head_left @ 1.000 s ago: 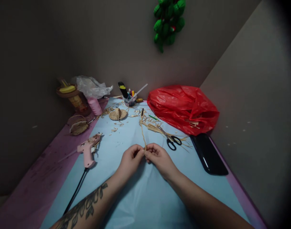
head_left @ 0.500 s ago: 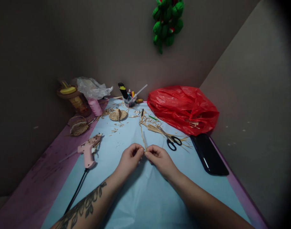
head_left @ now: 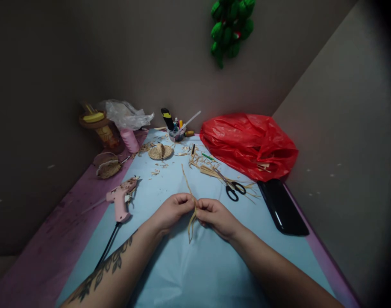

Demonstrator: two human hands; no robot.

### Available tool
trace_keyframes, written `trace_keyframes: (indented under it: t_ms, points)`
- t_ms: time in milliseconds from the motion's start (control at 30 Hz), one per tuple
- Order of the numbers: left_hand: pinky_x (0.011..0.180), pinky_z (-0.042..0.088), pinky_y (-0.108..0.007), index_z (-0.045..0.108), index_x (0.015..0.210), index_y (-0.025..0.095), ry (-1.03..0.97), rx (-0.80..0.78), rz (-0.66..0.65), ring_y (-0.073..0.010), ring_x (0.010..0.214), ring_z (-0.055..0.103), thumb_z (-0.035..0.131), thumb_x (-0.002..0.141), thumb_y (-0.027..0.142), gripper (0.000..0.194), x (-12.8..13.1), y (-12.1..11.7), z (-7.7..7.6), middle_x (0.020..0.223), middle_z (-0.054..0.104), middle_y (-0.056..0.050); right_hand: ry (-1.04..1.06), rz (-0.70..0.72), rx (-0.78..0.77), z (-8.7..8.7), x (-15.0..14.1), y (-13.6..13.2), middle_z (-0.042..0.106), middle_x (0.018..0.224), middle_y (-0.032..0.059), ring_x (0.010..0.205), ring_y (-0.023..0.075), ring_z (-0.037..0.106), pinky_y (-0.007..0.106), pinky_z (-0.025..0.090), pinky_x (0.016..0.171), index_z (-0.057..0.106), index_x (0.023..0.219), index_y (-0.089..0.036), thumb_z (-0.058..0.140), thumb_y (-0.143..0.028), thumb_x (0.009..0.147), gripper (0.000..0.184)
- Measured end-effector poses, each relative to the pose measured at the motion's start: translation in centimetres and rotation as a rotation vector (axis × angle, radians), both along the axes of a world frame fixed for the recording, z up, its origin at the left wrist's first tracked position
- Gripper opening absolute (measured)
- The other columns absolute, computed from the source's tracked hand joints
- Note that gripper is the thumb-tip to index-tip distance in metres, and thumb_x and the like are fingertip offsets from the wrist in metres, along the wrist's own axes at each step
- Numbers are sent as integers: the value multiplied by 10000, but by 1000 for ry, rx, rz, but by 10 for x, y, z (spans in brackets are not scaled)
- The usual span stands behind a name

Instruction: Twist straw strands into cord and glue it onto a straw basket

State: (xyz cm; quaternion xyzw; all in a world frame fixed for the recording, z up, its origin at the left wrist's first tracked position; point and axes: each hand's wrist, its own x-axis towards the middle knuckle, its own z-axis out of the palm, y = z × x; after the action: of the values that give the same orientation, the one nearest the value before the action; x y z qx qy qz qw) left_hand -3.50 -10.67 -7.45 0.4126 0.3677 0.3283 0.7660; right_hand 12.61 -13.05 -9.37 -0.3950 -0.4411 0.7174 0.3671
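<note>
My left hand (head_left: 176,210) and my right hand (head_left: 217,216) meet at the middle of the blue-covered table. Both pinch one thin tan straw strand (head_left: 188,182), which looks twisted or braided. Its upper length points away from me, while loose ends hang below my fingertips toward me. The exact spot between the fingers is hidden. Beyond my right hand lie black-handled scissors (head_left: 234,191) across a bundle of flat straw strips (head_left: 211,172). Farther off is a round woven straw piece (head_left: 160,152) with an upright part on top.
A pink glue gun (head_left: 120,201) with a black cord lies left. Behind it are a small woven basket (head_left: 108,167), a pink thread spool (head_left: 129,141) and a brown cup (head_left: 104,130). A red plastic bag (head_left: 246,143) and a black glossy tray-like object (head_left: 281,207) sit right. Straw scraps are scattered.
The strand's loose ends now hang below my fingers toward me, and its far end has swung left, off the scrap pile. My hands stay pinched together. The view has shifted slightly.
</note>
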Motion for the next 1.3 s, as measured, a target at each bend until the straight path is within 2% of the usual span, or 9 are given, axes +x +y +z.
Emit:
trace_keyframes:
  t_ms: [67, 267, 433, 667, 767, 867, 1000, 1100, 1300]
  points:
    - [599, 315, -217, 596, 626, 114, 12, -8, 3, -92, 588, 433, 732, 644, 400, 317, -1, 1, -1, 623, 537, -9, -43, -4, 24, 2, 1, 1, 392, 538, -67, 476, 67, 302, 215, 214, 478, 496, 662, -174, 684, -417, 699, 309]
    - [536, 239, -220, 603, 609, 111, 42, -54, -39, -75, 519, 357, 737, 613, 425, 342, -4, 3, -2, 550, 477, 10, -235, -19, 218, 7, 3, 4, 498, 651, -20, 626, 112, 438, 242, 356, 611, 537, 669, -169, 638, -359, 728, 223]
    - [520, 219, -224, 590, 601, 113, 80, -52, -72, -74, 504, 334, 739, 593, 461, 378, -5, 4, -2, 530, 456, 16, -370, -12, 372, 8, 8, 6, 523, 686, -9, 667, 129, 473, 246, 377, 629, 566, 692, -175, 578, -274, 774, 130]
    - [483, 172, -220, 536, 589, 126, 88, -45, -98, -59, 485, 268, 727, 611, 481, 405, -3, 1, -3, 513, 382, 41, -437, 37, 535, 10, 12, 8, 524, 725, 0, 736, 143, 513, 261, 389, 699, 584, 697, -187, 521, -177, 814, 133]
    - [470, 166, -216, 541, 581, 125, 110, -61, -101, -55, 474, 267, 729, 612, 472, 396, -3, 0, -2, 502, 373, 46, -431, 23, 530, 9, 11, 9, 523, 723, -2, 726, 141, 508, 259, 385, 692, 577, 685, -188, 528, -181, 806, 131]
    - [483, 216, -206, 582, 602, 112, 117, -42, -39, -57, 485, 323, 726, 624, 456, 373, -2, 2, -2, 518, 435, 32, -405, -20, 465, 6, 10, 9, 511, 709, -9, 695, 134, 489, 253, 377, 664, 559, 690, -184, 545, -214, 792, 107]
    - [612, 362, -220, 677, 847, 125, 114, 53, 108, -99, 617, 493, 732, 642, 413, 358, 0, 3, -4, 726, 623, -31, -325, -130, 330, 2, 5, 8, 477, 658, -28, 629, 122, 447, 247, 363, 610, 516, 706, -187, 556, -281, 781, 126]
    - [713, 412, -259, 679, 977, 146, 161, 117, 186, -138, 720, 563, 738, 644, 381, 412, 2, 2, -4, 838, 674, -58, -300, -198, 293, 0, 1, 6, 455, 641, -34, 604, 115, 423, 242, 347, 582, 504, 703, -187, 565, -304, 769, 148]
    - [779, 433, -288, 676, 929, 140, 131, 173, 193, -166, 800, 604, 726, 664, 373, 357, 5, 0, -2, 886, 687, -83, -275, -244, 261, 1, -1, 5, 461, 634, -31, 608, 116, 420, 245, 346, 586, 500, 687, -187, 577, -315, 756, 165]
